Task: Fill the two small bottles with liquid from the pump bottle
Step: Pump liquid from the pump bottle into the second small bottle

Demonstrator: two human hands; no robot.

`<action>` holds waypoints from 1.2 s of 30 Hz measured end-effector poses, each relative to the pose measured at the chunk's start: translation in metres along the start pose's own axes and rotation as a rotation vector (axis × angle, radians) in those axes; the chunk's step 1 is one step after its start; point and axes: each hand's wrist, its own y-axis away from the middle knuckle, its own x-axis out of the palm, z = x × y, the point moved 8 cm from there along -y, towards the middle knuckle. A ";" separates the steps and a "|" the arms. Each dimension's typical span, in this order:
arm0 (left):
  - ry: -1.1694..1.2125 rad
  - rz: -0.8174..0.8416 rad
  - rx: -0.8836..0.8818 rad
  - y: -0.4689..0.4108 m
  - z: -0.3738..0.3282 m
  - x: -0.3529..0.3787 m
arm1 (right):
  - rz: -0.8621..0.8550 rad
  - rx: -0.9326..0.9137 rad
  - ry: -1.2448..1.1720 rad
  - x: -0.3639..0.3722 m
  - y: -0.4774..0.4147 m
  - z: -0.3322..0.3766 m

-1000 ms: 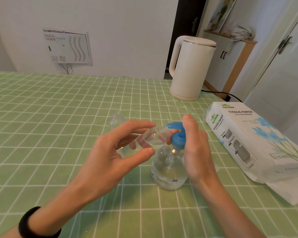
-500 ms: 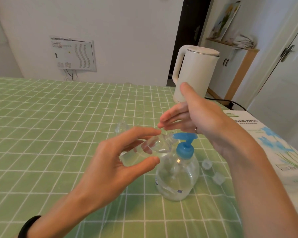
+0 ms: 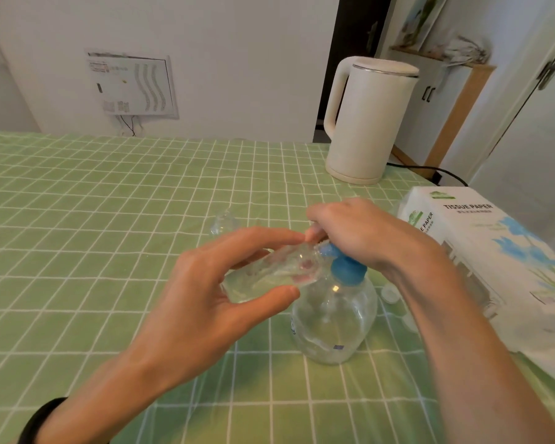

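Observation:
A clear pump bottle (image 3: pixel 334 325) with a blue pump head (image 3: pixel 346 272) stands on the green checked tablecloth (image 3: pixel 109 219). My left hand (image 3: pixel 205 302) grips a small clear bottle (image 3: pixel 269 274) on a tilt, its mouth up against the pump nozzle; some liquid lies in it. My right hand (image 3: pixel 366 233) lies over the pump head and presses down on it, hiding the nozzle. A second small clear bottle (image 3: pixel 223 221) stands on the cloth behind my left hand, apart from both hands.
A white kettle (image 3: pixel 366 123) stands at the back right with its black cord trailing right. A tissue paper pack (image 3: pixel 494 251) lies along the right edge. A small clear cap (image 3: pixel 390 293) sits between the pump bottle and the pack.
My right hand, raised above the pump half a second ago, has come back down onto the blue pump head. My left hand keeps the small bottle at the nozzle.

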 end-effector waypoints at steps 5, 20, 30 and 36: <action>0.017 -0.010 0.002 0.001 0.002 0.000 | -0.003 -0.072 -0.067 -0.004 0.004 0.008; -0.001 -0.015 0.021 -0.001 0.002 -0.001 | 0.051 -0.009 0.047 0.001 0.005 0.007; 0.025 -0.035 0.019 0.000 0.003 -0.002 | 0.059 -0.042 0.002 -0.008 0.013 0.011; 0.014 -0.026 0.026 -0.002 0.002 -0.003 | 0.068 -0.049 0.009 0.000 0.008 0.013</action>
